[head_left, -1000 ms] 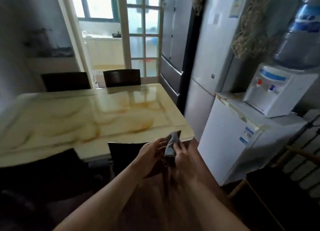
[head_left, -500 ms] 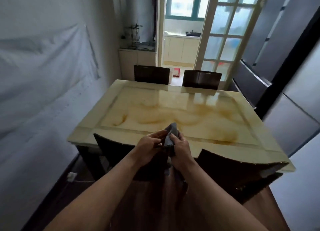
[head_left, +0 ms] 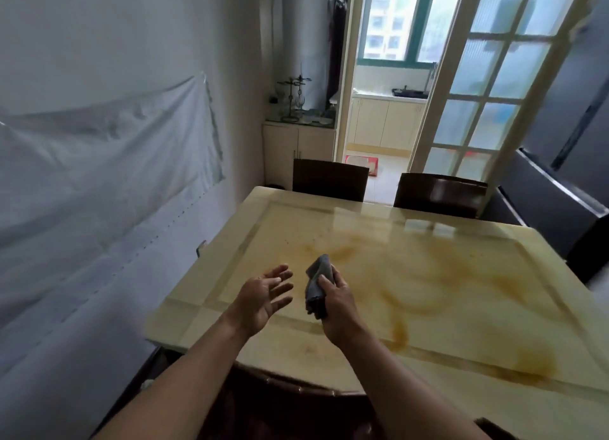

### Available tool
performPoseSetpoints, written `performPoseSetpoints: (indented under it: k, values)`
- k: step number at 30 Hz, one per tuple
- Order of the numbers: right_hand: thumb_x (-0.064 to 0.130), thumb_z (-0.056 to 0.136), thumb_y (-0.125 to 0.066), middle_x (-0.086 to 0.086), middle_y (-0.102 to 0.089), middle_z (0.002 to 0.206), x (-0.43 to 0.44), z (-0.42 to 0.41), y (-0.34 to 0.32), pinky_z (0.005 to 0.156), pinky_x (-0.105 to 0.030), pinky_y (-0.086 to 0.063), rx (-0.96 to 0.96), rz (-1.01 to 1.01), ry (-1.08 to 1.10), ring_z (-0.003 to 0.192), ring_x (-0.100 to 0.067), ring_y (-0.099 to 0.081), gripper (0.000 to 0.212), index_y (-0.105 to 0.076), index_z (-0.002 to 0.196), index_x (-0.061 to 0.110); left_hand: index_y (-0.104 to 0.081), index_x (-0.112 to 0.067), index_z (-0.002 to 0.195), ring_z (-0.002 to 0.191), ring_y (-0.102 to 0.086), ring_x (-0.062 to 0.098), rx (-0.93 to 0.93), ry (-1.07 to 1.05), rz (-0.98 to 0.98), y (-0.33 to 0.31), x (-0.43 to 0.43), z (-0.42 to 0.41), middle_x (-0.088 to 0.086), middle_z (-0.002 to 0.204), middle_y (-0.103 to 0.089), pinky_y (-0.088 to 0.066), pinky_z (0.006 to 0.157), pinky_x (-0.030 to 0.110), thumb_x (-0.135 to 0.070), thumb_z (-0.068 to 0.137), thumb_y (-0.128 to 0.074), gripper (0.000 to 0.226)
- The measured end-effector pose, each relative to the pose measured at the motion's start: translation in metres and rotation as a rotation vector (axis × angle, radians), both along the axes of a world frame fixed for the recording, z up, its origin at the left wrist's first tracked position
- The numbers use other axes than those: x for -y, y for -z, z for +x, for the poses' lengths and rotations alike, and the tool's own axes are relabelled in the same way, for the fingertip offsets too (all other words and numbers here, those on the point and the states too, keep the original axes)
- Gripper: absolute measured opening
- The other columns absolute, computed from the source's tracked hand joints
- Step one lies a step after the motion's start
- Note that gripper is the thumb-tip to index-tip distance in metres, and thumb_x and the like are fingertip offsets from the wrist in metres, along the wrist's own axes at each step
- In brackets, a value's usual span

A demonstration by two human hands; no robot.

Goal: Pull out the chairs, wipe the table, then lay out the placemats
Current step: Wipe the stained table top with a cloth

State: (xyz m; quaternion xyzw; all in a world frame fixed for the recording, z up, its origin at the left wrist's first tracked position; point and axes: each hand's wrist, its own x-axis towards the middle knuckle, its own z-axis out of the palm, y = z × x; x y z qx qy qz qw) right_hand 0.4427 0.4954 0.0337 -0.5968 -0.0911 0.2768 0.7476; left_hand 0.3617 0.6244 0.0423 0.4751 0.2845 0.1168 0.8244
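Released by the left hand (head_left: pixel 263 296), now spread open, the grey cloth (head_left: pixel 317 283) sits bunched in the right hand's (head_left: pixel 336 303) grip; best flattened against the marble tabletop (head_left: pixel 428 275) for broad, overlapping strokes.

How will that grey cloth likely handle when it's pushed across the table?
Probably floppy: the cloth droops and folds in the right hand. Likely light, since one hand carries it. It should glide on the glossy table, though it may bunch.
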Motion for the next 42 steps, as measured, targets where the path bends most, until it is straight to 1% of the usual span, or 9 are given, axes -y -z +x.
performPoseSetpoints:
  k: [3, 9, 20, 25, 29, 31, 36, 38, 42]
  values:
    - [0.015, 0.1, -0.041, -0.016, -0.058, 0.106, -0.042, 0.036, 0.001, 0.047, -0.026, -0.042, -0.003, -0.051, -0.029, 0.064, -0.02, -0.053, 0.036, -0.046, 0.135, 0.02, -0.049, -0.013, 0.13, 0.112, -0.05, 0.023, -0.013, -0.043, 0.021, -0.003, -0.042, 0.026, 0.007, 0.132, -0.052, -0.045, 0.084, 0.036, -0.009, 0.101, -0.027, 0.037]
    - [0.014, 0.102, -0.038, -0.02, -0.056, 0.113, -0.102, 0.075, 0.007, 0.044, -0.027, -0.04, -0.063, -0.07, -0.015, 0.063, -0.023, -0.049, 0.039, -0.042, 0.14, 0.019, -0.047, -0.011, 0.133, 0.112, -0.05, 0.024, -0.077, -0.087, 0.009, 0.006, -0.108, 0.062, 0.009, 0.135, -0.051, -0.039, 0.097, 0.041, -0.009, 0.101, -0.027, 0.038]
    - [0.015, 0.102, -0.038, -0.023, -0.056, 0.114, -0.228, 0.145, 0.04, 0.045, -0.028, -0.037, -0.179, -0.101, 0.049, 0.054, -0.02, -0.046, 0.044, -0.035, 0.145, 0.019, -0.046, -0.013, 0.134, 0.117, -0.049, 0.024, -0.188, 0.04, 0.107, 0.033, -0.25, 0.151, 0.007, 0.135, -0.052, -0.042, 0.092, 0.038, -0.011, 0.102, -0.028, 0.037]
    - [0.015, 0.102, -0.036, -0.017, -0.057, 0.095, -0.279, 0.172, 0.057, 0.042, -0.027, -0.036, -0.195, -0.125, 0.11, 0.051, -0.017, -0.046, 0.043, -0.034, 0.145, 0.018, -0.045, -0.011, 0.135, 0.113, -0.049, 0.022, -0.236, 0.067, 0.112, 0.048, -0.307, 0.183, 0.005, 0.126, -0.054, -0.04, 0.092, 0.038, -0.01, 0.101, -0.029, 0.037]
    - [0.014, 0.103, -0.034, -0.015, -0.057, 0.09, -0.307, 0.188, 0.073, 0.046, -0.03, -0.033, -0.205, -0.112, 0.123, 0.053, -0.02, -0.044, 0.042, -0.036, 0.144, 0.019, -0.043, -0.011, 0.137, 0.117, -0.047, 0.022, -0.264, 0.083, 0.111, 0.066, -0.335, 0.201, 0.004, 0.124, -0.053, -0.039, 0.098, 0.041, -0.011, 0.102, -0.03, 0.038]
    - [0.014, 0.103, -0.034, -0.019, -0.056, 0.095, -0.318, 0.198, 0.079, 0.044, -0.029, -0.036, -0.209, -0.119, 0.107, 0.055, -0.021, -0.046, 0.042, -0.036, 0.144, 0.019, -0.043, -0.011, 0.137, 0.12, -0.047, 0.023, -0.273, 0.092, 0.125, 0.07, -0.34, 0.208, 0.003, 0.124, -0.053, -0.039, 0.097, 0.041, -0.012, 0.102, -0.031, 0.038]
    - [0.015, 0.102, -0.036, -0.03, -0.048, 0.13, -0.35, 0.227, 0.104, 0.044, -0.025, -0.043, -0.194, -0.107, 0.044, 0.068, -0.021, -0.052, 0.042, -0.036, 0.144, 0.018, -0.044, -0.011, 0.137, 0.114, -0.047, 0.02, -0.283, 0.064, 0.193, 0.087, -0.353, 0.231, 0.004, 0.129, -0.053, -0.036, 0.101, 0.041, -0.011, 0.101, -0.033, 0.038]
    - [0.015, 0.102, -0.035, -0.03, -0.047, 0.132, -0.361, 0.235, 0.112, 0.042, -0.023, -0.043, -0.185, -0.106, 0.027, 0.067, -0.02, -0.052, 0.041, -0.036, 0.144, 0.017, -0.041, -0.011, 0.139, 0.118, -0.046, 0.019, -0.289, 0.07, 0.229, 0.093, -0.359, 0.238, 0.005, 0.137, -0.05, -0.035, 0.103, 0.04, -0.011, 0.101, -0.034, 0.039]
    - [0.015, 0.103, -0.036, -0.028, -0.051, 0.125, -0.373, 0.25, 0.121, 0.041, -0.025, -0.042, -0.18, -0.113, 0.013, 0.06, -0.019, -0.05, 0.042, -0.035, 0.144, 0.019, -0.034, -0.007, 0.144, 0.122, -0.045, 0.015, -0.309, 0.091, 0.355, 0.105, -0.375, 0.25, 0.005, 0.144, -0.044, -0.034, 0.097, 0.027, -0.01, 0.1, -0.036, 0.044]
